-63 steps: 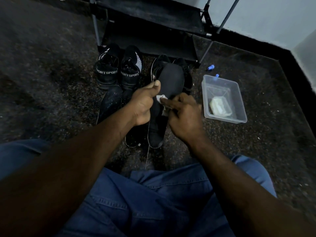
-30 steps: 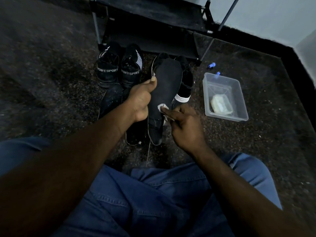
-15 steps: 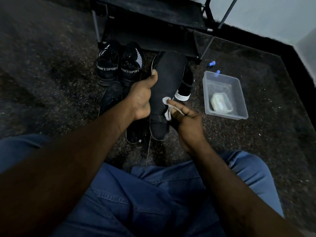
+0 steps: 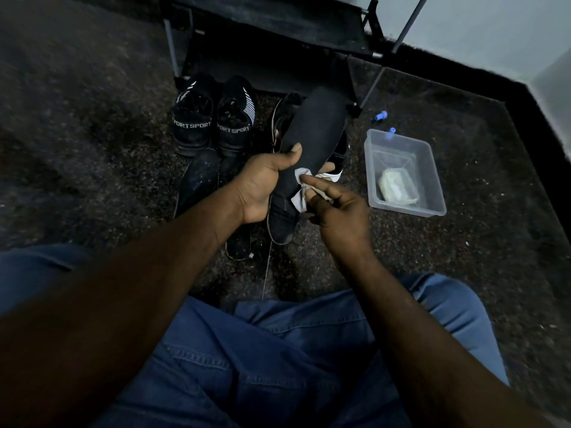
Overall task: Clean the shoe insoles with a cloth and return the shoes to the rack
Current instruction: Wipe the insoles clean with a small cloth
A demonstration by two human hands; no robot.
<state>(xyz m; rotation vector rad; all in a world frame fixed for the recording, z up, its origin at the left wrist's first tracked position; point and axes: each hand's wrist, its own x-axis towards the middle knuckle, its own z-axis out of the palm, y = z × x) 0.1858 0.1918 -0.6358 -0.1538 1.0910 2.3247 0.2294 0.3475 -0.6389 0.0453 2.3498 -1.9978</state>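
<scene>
Insole-wiping step in hand: left hand [image 4: 262, 183] grips the black insole [image 4: 312, 140], thumb curled over its edge, above the shoes [image 4: 213, 118] near the rack [image 4: 278, 20], while right hand [image 4: 340, 208] pinches the cloth [image 4: 299, 193] against its middle; next move likely calls for wiping toward the far end.

Bare left forearm [image 4: 154, 273], bare right forearm [image 4: 386, 304], blue denim jeans [image 4: 278, 366], stitched seams, creases across the lap
</scene>
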